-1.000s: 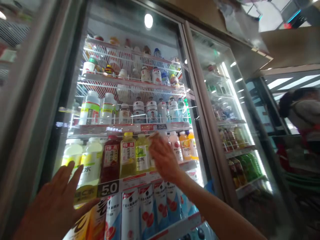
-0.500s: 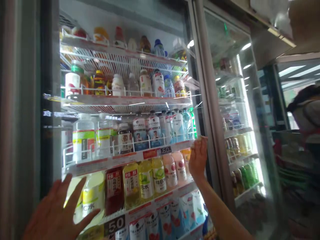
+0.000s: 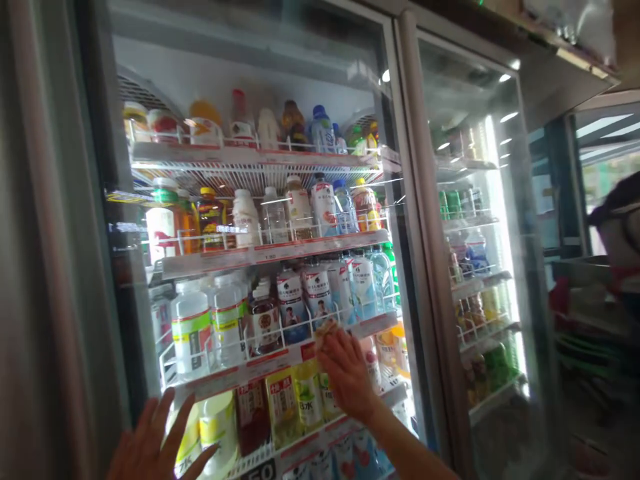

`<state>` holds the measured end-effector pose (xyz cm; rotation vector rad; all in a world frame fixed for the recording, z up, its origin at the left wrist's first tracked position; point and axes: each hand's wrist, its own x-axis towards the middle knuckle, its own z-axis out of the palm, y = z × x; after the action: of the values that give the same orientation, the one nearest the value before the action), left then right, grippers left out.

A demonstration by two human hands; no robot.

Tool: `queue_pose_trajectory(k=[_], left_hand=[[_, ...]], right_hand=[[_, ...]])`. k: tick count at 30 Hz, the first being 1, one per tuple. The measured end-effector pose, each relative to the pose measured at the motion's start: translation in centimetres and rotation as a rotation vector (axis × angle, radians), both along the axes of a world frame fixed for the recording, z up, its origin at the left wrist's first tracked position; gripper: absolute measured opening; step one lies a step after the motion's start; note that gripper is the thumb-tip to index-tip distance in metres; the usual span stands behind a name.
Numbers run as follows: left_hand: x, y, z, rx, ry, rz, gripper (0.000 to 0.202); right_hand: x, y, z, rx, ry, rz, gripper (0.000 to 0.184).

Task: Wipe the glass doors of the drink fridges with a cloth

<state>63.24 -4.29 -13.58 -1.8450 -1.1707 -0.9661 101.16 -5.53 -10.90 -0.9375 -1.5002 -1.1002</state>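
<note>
My right hand (image 3: 347, 373) lies flattened over a small beige cloth (image 3: 326, 329), which shows just beyond its fingertips. Hand and cloth appear pressed to the glass door (image 3: 250, 60) of a drinks fridge, in front of the shelf edge below the middle. At lower left, my left hand (image 3: 155, 443) has its fingers spread, near or against the same glass; whether it touches cannot be made out. Behind the glass stand yellow-green bottles (image 3: 309, 400) and clear bottles with green labels (image 3: 191, 333).
A metal frame post (image 3: 425, 233) divides this door from a second glass fridge door (image 3: 475, 200) on the right. Several shelves of bottles fill the lit fridge. A person (image 3: 617, 233) is at the far right edge, beside stacked green things (image 3: 583, 353).
My right hand has moved left and down from near the door's right frame to the middle of the glass. The view has tilted upward. My left hand stays spread at lower left.
</note>
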Motion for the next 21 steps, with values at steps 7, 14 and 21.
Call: queue_pose_trajectory(k=[7,14,21], left_hand=[[1.7,-1.9,1.1,0.103,0.026,-0.019,0.067],[-0.4,-3.8,2.3,0.200,0.193,-0.014,0.067],[-4.5,-5.4,6.0,0.289,0.229,-0.049,0.065]], right_hand=[[-5.1,0.0,1.8,0.047,0.150,0.014,0.056],[-15.1,0.5,3.5,0.001,0.060,0.121,0.046],[-22.0,0.7,4.4,-0.185,-0.402,0.240,0.046]])
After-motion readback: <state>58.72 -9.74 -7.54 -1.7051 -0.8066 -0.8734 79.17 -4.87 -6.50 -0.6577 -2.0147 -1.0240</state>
